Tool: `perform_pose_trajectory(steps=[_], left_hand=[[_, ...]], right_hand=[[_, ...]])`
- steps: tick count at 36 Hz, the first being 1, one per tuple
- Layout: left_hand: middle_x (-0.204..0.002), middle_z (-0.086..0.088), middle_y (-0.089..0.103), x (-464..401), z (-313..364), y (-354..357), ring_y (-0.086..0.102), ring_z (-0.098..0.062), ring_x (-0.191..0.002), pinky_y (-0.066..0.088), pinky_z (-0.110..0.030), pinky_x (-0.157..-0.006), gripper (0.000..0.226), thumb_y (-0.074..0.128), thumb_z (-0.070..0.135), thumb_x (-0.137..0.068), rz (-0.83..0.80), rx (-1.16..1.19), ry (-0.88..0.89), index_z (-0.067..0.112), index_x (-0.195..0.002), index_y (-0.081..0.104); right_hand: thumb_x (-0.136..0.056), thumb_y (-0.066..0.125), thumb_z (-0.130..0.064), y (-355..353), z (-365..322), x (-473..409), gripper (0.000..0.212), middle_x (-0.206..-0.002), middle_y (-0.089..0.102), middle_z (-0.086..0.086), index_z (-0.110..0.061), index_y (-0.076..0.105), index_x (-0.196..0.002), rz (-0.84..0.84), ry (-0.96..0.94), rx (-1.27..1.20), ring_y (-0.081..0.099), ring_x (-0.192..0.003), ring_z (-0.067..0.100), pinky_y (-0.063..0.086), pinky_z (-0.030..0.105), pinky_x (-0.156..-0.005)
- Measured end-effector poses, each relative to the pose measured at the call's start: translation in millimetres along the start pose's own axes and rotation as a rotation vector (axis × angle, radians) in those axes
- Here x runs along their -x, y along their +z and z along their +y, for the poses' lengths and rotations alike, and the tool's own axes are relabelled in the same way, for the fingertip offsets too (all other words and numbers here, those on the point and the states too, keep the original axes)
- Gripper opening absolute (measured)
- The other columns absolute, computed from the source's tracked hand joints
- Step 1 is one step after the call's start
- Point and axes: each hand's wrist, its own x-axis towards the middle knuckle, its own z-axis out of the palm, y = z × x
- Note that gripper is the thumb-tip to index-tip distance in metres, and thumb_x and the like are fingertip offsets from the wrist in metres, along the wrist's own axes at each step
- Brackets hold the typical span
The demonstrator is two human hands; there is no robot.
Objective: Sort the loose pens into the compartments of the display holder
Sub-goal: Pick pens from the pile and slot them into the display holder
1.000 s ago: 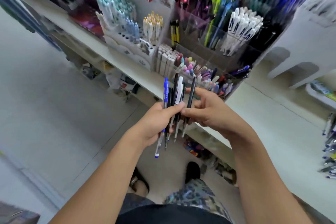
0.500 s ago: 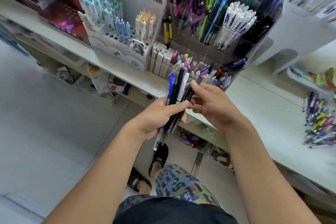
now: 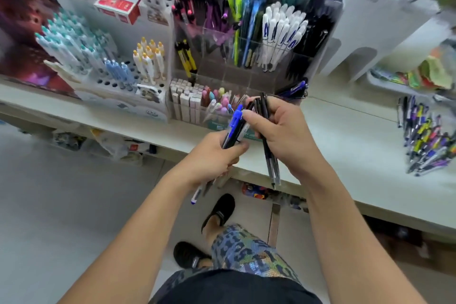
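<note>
My left hand [image 3: 212,155] grips a small bunch of pens, a blue-capped pen [image 3: 235,118] on top, its white tip poking out below the fist. My right hand [image 3: 283,136] holds a few black pens [image 3: 270,163] that hang tip-down over the shelf edge. Both hands are close together in front of the clear acrylic display holder [image 3: 246,42], whose tiered compartments hold purple, green, blue, white and black pens. A pile of loose pens [image 3: 427,140] lies on the white shelf at the right.
The white shelf [image 3: 345,145] runs across the view. Left of the holder stands a white pegged rack [image 3: 111,76] with teal, blue and yellow-capped pens, and a red box [image 3: 118,7] sits on top. A white stand [image 3: 370,32] is at the right. Grey floor and my sandalled feet lie below.
The black pens have passed from the left-hand bunch into my right hand, which now holds them apart, tips down. The view has shifted closer to the shelf and to the right.
</note>
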Motion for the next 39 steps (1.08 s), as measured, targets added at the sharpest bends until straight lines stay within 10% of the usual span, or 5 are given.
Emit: perform_pose_trajectory(steps=[9, 16, 28, 39], left_hand=[[-0.064, 0.005, 0.042, -44.6, 33.3, -13.3, 0.028, -0.01, -0.046, 0.027, -0.02, -0.042, 0.022, 0.06, 0.039, -0.096, -0.15, 0.228, -0.053, 0.037, -0.074, 0.062], [-0.068, 0.001, 0.033, -72.4, 61.2, -26.5, 0.025, -0.011, -0.05, 0.025, -0.021, -0.045, 0.035, 0.058, 0.048, -0.087, -0.176, 0.18, -0.015, 0.018, -0.092, 0.041], [-0.072, -0.007, 0.057, -104.2, 94.7, -47.3, 0.038, -0.008, -0.039, 0.024, -0.019, -0.042, 0.025, 0.057, 0.037, -0.089, -0.236, 0.275, 0.066, 0.015, -0.081, 0.047], [-0.067, -0.013, 0.045, -122.3, 115.4, -44.2, 0.031, -0.011, -0.042, 0.027, -0.019, -0.042, 0.033, 0.057, 0.027, -0.102, -0.43, 0.12, 0.113, 0.017, -0.071, 0.052]], right_hand=[[-0.098, 0.066, -0.012, -24.0, 12.1, -53.6, 0.008, -0.07, 0.06, -0.002, -0.005, 0.066, -0.093, 0.014, 0.097, -0.132, 0.051, -0.06, 0.005, 0.042, 0.017, -0.06], [-0.095, 0.066, -0.003, -28.5, -4.0, -80.3, 0.012, -0.06, 0.063, -0.005, 0.005, 0.066, -0.105, -0.131, 0.191, -0.321, 0.054, -0.046, 0.004, 0.036, 0.012, -0.039], [-0.101, 0.061, -0.022, -44.0, -16.4, -103.5, 0.016, -0.068, 0.057, 0.001, -0.023, 0.063, -0.085, 0.409, 0.14, -0.374, 0.052, -0.047, 0.014, 0.041, 0.022, -0.038], [-0.104, 0.054, -0.022, -48.0, -38.4, -93.0, 0.022, -0.06, 0.062, 0.002, -0.008, 0.062, -0.089, 0.383, 0.234, -0.489, 0.054, -0.044, 0.012, 0.045, 0.023, -0.039]])
